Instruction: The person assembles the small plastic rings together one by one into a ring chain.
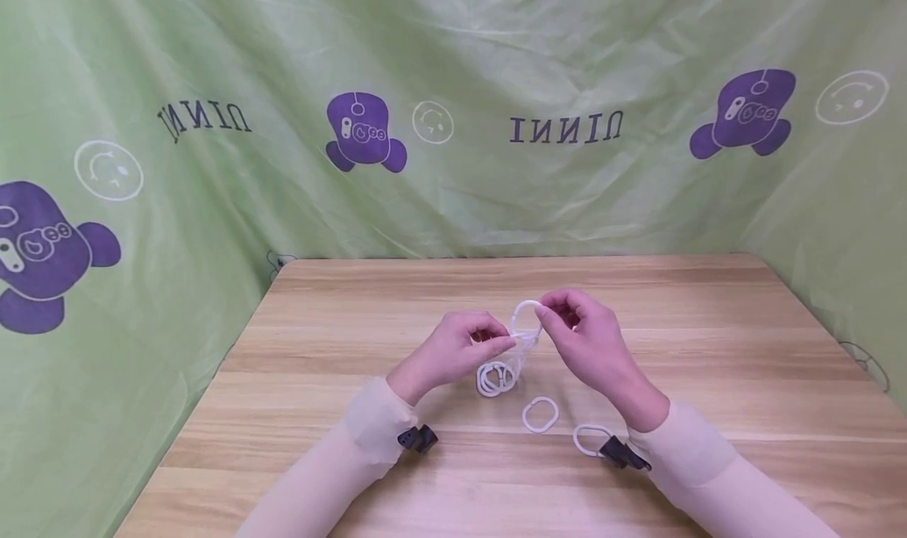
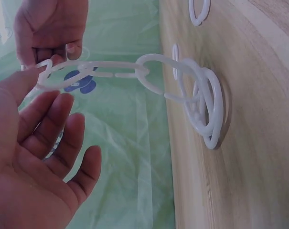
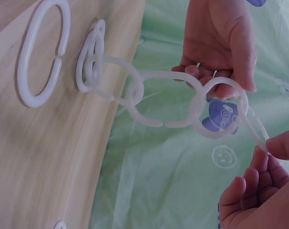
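Above the table, my left hand [image 1: 457, 350] pinches the top link of a white plastic chain [image 2: 113, 64] between thumb and fingertips. My right hand [image 1: 591, 345] pinches another white link [image 1: 513, 317] by its side, held up against the chain's top end. In the right wrist view this link meets the chain's uppermost ring, right at the left fingertips. Below, the chain hangs down to a small heap of joined links [image 1: 482, 384] on the tabletop. Each link is an oval with a narrow gap in one side, as the loose link [image 3: 25, 71] shows.
Two separate links lie on the wooden table [image 1: 319, 443]: one loose link [image 1: 525, 418] in front of the heap, another link [image 1: 577, 441] partly behind the right wrist's black camera [image 1: 623, 453]. Green printed cloth [image 1: 468, 199] hangs behind the table and along both sides.
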A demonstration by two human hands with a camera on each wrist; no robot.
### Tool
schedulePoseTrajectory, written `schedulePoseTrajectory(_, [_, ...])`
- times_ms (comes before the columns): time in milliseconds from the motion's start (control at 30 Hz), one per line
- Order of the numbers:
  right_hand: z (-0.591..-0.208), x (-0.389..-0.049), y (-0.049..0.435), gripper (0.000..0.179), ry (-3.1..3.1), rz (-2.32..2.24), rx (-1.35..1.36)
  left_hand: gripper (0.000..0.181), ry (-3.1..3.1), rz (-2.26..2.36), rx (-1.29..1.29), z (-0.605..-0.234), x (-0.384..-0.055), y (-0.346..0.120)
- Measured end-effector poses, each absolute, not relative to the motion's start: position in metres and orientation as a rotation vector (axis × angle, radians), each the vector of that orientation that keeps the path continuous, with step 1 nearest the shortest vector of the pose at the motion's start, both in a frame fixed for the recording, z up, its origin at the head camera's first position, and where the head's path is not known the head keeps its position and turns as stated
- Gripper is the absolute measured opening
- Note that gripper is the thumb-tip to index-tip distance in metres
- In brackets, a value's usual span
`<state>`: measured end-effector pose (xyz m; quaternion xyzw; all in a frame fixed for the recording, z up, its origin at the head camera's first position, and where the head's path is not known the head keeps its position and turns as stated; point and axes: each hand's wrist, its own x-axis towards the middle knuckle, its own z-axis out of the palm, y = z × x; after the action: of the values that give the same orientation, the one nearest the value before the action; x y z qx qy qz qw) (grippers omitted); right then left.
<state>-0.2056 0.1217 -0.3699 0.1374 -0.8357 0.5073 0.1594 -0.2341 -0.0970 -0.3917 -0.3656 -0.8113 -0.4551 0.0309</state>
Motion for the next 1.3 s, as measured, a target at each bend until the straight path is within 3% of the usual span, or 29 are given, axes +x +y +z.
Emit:
schedulePoseTrajectory(267, [-0.365, -0.203, 0.119, 0.017, -2.381, 1.539, 0.393, 0.013, -2.439, -1.497, -0.994, -0.390, -0.232, -0.098])
schedulePoseTrajectory(1000, [-0.368, -0.201, 0.120, 0.018, -2.329, 1.747, 0.406, 0.004, -2.379, -1.614, -0.970, -0.380, -0.227, -0.099])
schedulePoseTrajectory(1300, [-0.383, -0.204, 0.131, 0.005, -2.827, 1.333, 0.723, 0.006, -2.379, -1.646, -0.871, -0.376, -0.231, -0.103])
